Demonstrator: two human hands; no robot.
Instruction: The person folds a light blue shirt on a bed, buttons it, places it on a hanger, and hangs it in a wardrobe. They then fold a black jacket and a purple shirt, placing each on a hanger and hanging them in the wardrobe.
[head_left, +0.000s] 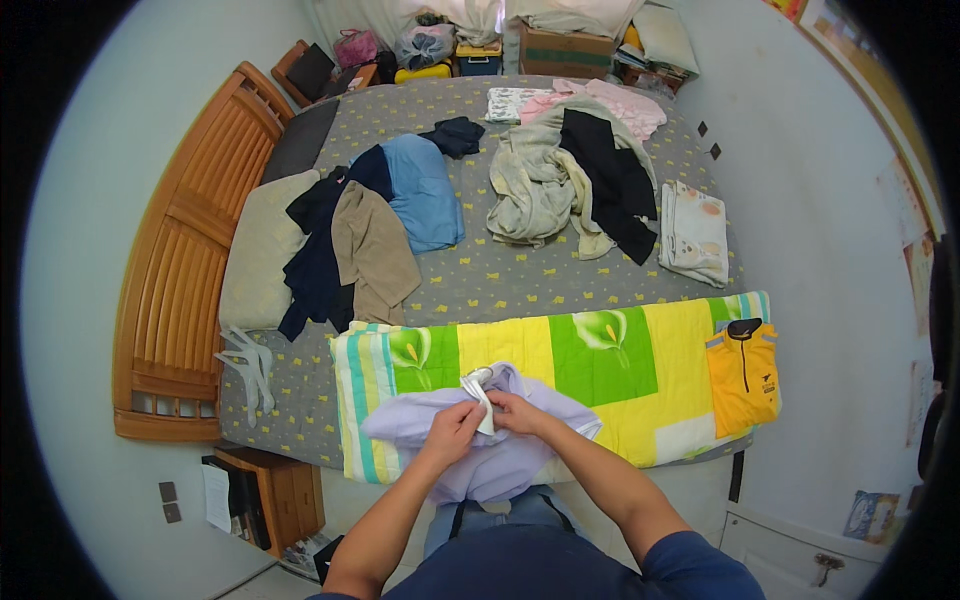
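Before me a lavender garment (495, 457) drapes over the near edge of the bed and a folded patterned quilt. My left hand (454, 430) pinches a white plastic hanger (480, 390) that stands out at the garment's neck. My right hand (519, 414) is bent in at the collar, its fingers against the hanger and cloth; the fingertips are partly hidden, so its exact hold is unclear. Under the garment lies the quilt (600, 352) in green, yellow and white. A yellow zip-neck top (744, 379), neatly folded, rests on the quilt's right end.
More white hangers (253, 375) lie on the grey bed sheet (465, 289) at left, by a pale pillow (262, 247). Dark clothes (319, 247), beige trousers (375, 255) and a light blue garment (424, 191) lie beyond. A grey-green blanket (529, 187) is heaped further right. A wooden headboard (187, 277) bounds the left.
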